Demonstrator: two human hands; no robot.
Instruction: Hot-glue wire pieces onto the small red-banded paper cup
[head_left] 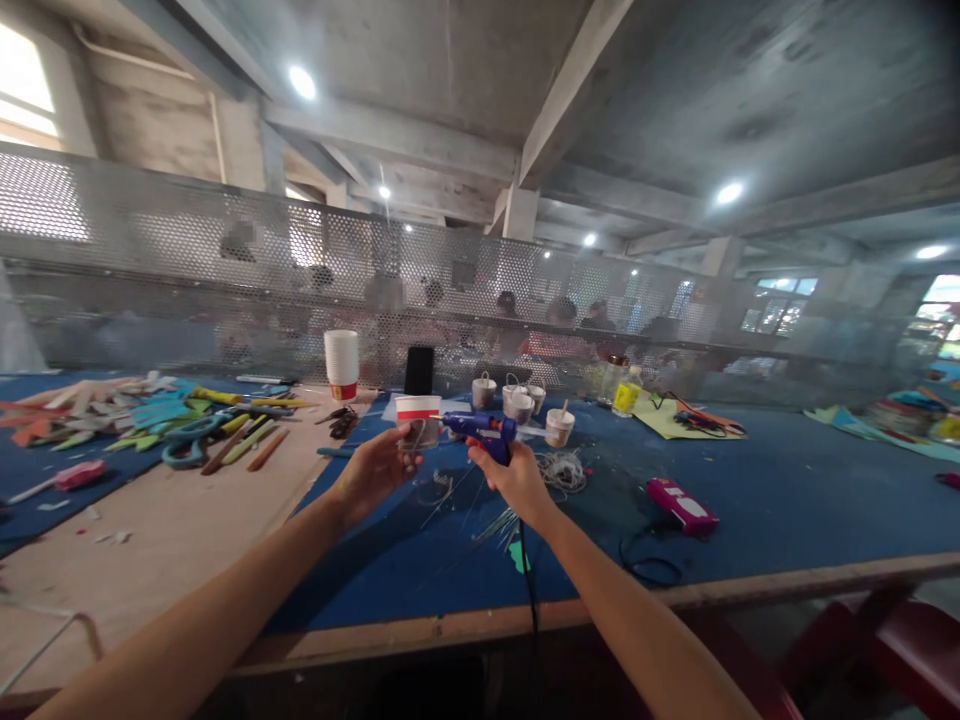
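My left hand [379, 465] grips a paper cup [418, 406] with a white and red band at its top and a greyish lower part. Held in my right hand [517, 475] is a blue hot glue gun [484, 430], its nozzle pointing left at the cup's side. Whether the tip touches the cup I cannot tell. A clear glue stick sticks out of the gun's back, and its black cord hangs over the table edge. Beyond the gun stand several small cups with string handles [519, 402]. A tangle of pale string [564, 470] lies to the right.
At the left are scissors [187, 440], clay-like tools and coloured scraps [142, 410]. A stack of paper cups [343, 360] and a dark phone [419, 370] stand at the back. Rightward are a yellow-labelled bottle [627, 392] and a magenta box [681, 505]. A perforated metal screen [450, 270] runs behind.
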